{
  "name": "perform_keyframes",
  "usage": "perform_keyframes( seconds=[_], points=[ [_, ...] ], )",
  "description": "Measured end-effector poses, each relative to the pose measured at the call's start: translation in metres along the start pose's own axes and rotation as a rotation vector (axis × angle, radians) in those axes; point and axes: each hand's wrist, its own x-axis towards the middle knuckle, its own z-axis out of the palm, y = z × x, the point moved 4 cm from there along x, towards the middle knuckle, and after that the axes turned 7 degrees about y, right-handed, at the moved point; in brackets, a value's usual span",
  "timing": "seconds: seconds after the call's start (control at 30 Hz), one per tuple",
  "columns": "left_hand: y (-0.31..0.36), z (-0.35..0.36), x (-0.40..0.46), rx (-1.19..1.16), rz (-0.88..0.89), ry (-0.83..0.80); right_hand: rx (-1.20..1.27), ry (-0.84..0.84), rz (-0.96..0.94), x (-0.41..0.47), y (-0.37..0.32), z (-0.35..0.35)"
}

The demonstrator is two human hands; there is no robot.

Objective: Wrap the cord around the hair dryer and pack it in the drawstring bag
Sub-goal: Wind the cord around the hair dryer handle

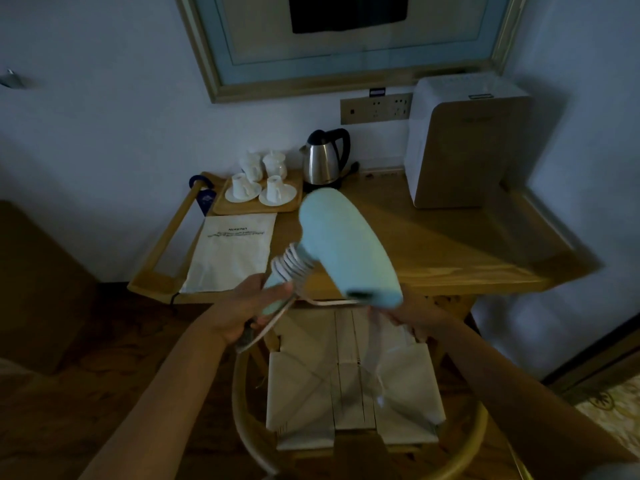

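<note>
A pale blue hair dryer is held in the air over the table's front edge, its nozzle pointing toward me. My left hand grips its handle. Several turns of the white cord are wound around the handle near the body. The loose cord runs right from the handle to my right hand, which pinches it just under the nozzle. The white drawstring bag with dark printed lettering lies flat on the table's left part, beyond my left hand.
A wooden table carries a tray of white cups, a steel kettle and a white box-like appliance at the back right. A woven-seat chair stands below my hands. A wall socket panel is behind.
</note>
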Motion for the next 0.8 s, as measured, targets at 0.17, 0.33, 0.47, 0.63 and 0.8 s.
perform_keyframes(
  seconds=[0.17, 0.33, 0.47, 0.63, 0.8],
  points=[
    [0.016, 0.028, -0.013, 0.782, 0.035, -0.285, -0.146, 0.001, -0.018, 0.015, -0.034, -0.016],
    [-0.011, 0.065, -0.004, 1.01, -0.013, -0.316, -0.596, 0.056, -0.103, 0.035, -0.069, -0.013],
    [-0.029, 0.067, 0.012, 0.884, -0.072, -0.094, -0.661, 0.073, -0.23, 0.009, -0.107, 0.007],
    [-0.038, 0.05, 0.03, 0.659, -0.173, 0.062, -0.763, 0.154, -0.376, -0.035, -0.115, 0.037],
    [-0.039, 0.037, 0.03, 0.396, -0.202, 0.186, -0.753, 0.298, -0.288, -0.043, -0.069, 0.043]
  ],
)
